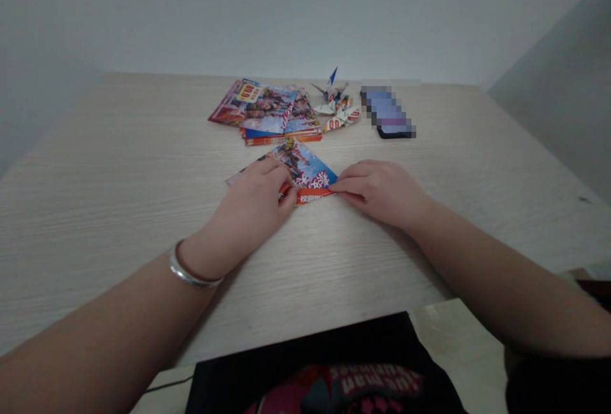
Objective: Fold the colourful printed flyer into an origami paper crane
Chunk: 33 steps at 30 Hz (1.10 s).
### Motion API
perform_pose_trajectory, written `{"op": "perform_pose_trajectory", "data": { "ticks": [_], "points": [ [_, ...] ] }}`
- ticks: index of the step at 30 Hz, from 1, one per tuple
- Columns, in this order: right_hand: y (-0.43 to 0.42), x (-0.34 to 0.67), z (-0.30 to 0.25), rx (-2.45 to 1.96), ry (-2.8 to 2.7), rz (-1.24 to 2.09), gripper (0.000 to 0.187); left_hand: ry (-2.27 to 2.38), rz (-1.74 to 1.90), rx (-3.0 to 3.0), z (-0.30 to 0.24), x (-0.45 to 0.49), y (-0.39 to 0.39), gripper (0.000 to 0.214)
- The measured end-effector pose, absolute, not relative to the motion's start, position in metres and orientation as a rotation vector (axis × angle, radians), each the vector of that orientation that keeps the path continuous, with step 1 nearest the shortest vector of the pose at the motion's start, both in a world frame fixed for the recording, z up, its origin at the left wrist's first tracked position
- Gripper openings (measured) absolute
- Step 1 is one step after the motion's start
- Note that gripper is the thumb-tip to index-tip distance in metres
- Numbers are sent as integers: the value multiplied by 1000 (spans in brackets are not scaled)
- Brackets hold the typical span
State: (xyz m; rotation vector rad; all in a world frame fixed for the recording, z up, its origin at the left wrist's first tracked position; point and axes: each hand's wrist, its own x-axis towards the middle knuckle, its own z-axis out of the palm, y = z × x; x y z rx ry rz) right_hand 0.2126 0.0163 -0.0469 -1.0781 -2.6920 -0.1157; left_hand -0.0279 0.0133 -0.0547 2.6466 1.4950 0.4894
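Note:
A printed sheet of paper (310, 162), blue and orange with white characters, lies folded to a pointed shape on the table. My left hand (260, 200) rests over its left part, thumb and fingers closed on the near edge. At the right corner, the fingertips of my right hand (377, 188) pinch the paper. The left hand covers much of the sheet's left side.
Behind the sheet lies a stack of printed flyers (267, 108). Folded paper cranes (337, 105) stand to its right, then a phone (389, 111). A wall borders the far edge of the pale wooden table (119, 165).

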Motion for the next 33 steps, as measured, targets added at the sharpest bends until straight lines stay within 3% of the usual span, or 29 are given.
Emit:
{"op": "perform_pose_trajectory", "data": {
  "ticks": [8, 16, 33],
  "points": [
    [17, 210, -49, -1069, -2742, -167, 22, 1518, 525, 2680, -58, -29, 13, 19],
    [15, 209, -43, -1172, -2753, -175, 22, 1035, 622, 2979, -53, -30, 10, 28],
    [20, 214, -36, -1222, -2658, -73, 23, 1093, 402, 3129, -47, -27, 10, 33]
  ]
}}
